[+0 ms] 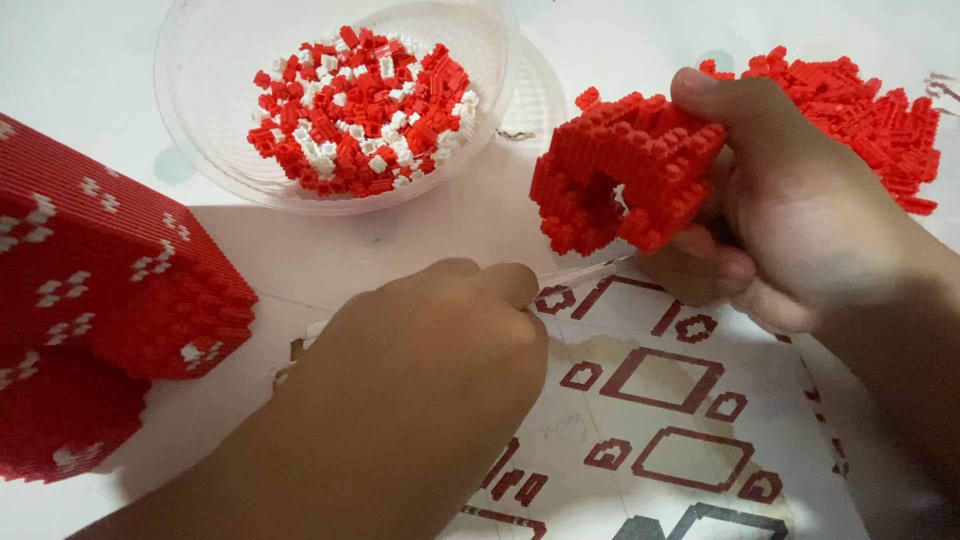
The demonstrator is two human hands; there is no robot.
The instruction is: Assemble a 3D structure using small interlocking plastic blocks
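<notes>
A chunky red brick-built block piece is gripped tight in the right hand, tilted up, probably so its underside can be reached. The left hand is pinched shut on a thin clear tool over the printed instruction sheet.

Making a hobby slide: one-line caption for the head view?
Right hand holds a red brick piece; left hand rests on the plan sheet by a brick-filled bowl.

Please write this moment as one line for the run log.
right hand: holds red brick piece | left hand: fist on instruction sheet | bowl of bricks: behind
</notes>
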